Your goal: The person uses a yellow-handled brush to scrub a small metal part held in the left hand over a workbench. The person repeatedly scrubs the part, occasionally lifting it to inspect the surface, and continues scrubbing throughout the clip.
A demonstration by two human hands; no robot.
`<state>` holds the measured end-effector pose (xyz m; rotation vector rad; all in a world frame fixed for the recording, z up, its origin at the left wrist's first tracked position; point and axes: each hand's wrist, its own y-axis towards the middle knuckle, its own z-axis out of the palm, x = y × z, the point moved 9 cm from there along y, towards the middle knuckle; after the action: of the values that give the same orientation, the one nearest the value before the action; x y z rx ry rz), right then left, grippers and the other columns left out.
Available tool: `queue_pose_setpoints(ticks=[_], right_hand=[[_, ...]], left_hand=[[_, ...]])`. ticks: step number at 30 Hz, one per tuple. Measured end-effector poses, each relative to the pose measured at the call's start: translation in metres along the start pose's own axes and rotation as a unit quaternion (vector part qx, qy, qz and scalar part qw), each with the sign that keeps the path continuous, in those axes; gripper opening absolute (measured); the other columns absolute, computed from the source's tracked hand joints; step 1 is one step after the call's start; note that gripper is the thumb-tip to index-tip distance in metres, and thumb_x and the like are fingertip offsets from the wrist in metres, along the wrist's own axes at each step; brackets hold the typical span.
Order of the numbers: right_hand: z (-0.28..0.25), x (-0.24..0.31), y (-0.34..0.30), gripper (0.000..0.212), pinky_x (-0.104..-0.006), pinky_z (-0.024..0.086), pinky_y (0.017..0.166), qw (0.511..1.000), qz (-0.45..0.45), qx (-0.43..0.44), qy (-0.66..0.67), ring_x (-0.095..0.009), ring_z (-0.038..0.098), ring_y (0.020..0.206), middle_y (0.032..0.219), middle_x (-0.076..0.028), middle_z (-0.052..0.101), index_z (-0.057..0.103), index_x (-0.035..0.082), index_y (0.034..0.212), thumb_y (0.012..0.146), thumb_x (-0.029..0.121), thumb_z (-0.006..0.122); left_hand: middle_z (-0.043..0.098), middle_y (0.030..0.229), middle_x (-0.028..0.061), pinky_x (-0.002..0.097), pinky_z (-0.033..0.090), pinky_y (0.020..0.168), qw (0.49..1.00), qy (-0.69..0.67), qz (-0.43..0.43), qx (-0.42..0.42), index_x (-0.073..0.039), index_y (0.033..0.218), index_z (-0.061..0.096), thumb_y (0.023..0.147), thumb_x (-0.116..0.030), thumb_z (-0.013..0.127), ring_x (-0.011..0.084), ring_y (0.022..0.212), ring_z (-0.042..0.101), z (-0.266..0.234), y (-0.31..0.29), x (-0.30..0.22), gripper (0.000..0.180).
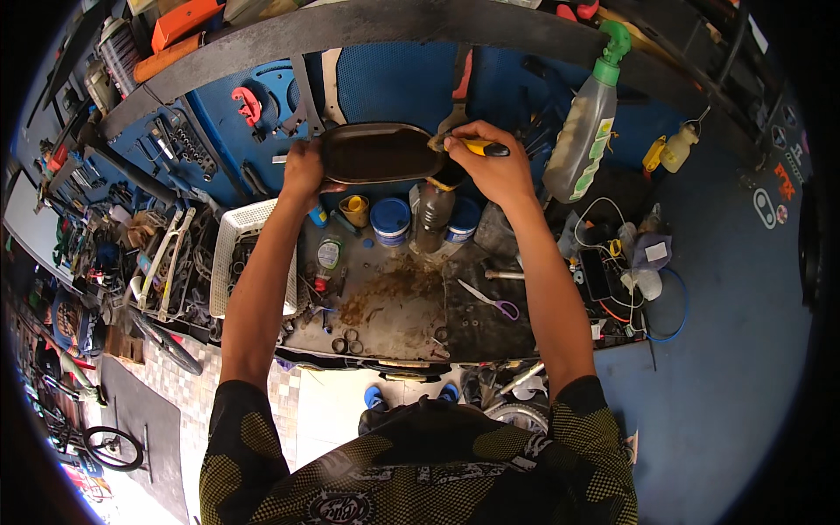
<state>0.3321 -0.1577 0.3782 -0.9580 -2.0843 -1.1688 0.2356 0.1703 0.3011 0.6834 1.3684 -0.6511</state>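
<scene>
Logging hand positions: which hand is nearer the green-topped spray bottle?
Right. The right hand is just left of the spray bottle; the left hand is farther left, gripping the oblong tray.

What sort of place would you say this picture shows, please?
Probably a bicycle repair workshop: tools hang on a blue panel behind the stained workbench, a spoked wheel shows past its near edge, and a small wheel is at the lower left.
</scene>
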Motion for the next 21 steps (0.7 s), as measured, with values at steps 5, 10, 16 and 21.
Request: queue_pose_setpoints(ticks=[5, 10, 16, 21], right_hand=[[0.005, -0.001, 0.007, 0.032, -0.0389, 0.056, 0.093, 1.0, 0.004, 0.009, -0.023, -0.03, 0.076, 0.107, 0.106, -0.007, 0.08, 0.078, 0.014, 0.108, 0.091, 0.04, 0.08], [0.005, -0.003, 0.01, 0.03, -0.0388, 0.057, 0.092, 1.0, -0.007, 0.004, -0.02, -0.031, 0.076, 0.106, 0.106, -0.007, 0.08, 0.078, 0.013, 0.108, 0.091, 0.039, 0.08], [0.002, -0.007, 0.011, 0.029, -0.0342, 0.054, 0.094, 1.0, -0.005, 0.001, -0.015, -0.021, 0.075, 0.105, 0.104, -0.003, 0.079, 0.078, 0.013, 0.109, 0.092, 0.037, 0.079], [-0.001, -0.008, 0.011, 0.03, -0.0347, 0.053, 0.095, 1.0, 0.001, -0.003, -0.025, -0.022, 0.075, 0.105, 0.104, -0.004, 0.08, 0.078, 0.014, 0.109, 0.092, 0.038, 0.079]], left_hand=[[0.07, 0.1, 0.0246, 0.0431, 0.066, 0.051, 1.0, 0.024, 0.0, 0.015, 0.006, 0.134, 0.046, 0.109, -0.035, 0.05, 0.0345, 0.067, 0.075, 0.016, -0.002, -0.008, 0.048], [0.064, 0.115, 0.0257, 0.0482, 0.068, 0.054, 0.998, 0.055, 0.006, -0.006, 0.006, 0.131, 0.048, 0.106, -0.034, 0.053, 0.0388, 0.081, 0.075, 0.02, -0.001, -0.017, 0.048], [0.059, 0.124, 0.0253, 0.0503, 0.068, 0.053, 0.997, 0.069, 0.038, 0.004, 0.006, 0.129, 0.051, 0.106, -0.033, 0.053, 0.0429, 0.09, 0.074, 0.027, 0.004, -0.034, 0.045], [0.063, 0.121, 0.0304, 0.0497, 0.068, 0.058, 0.983, 0.149, 0.103, -0.021, 0.007, 0.126, 0.054, 0.105, -0.029, 0.052, 0.0474, 0.092, 0.074, 0.029, 0.009, -0.05, 0.042]])
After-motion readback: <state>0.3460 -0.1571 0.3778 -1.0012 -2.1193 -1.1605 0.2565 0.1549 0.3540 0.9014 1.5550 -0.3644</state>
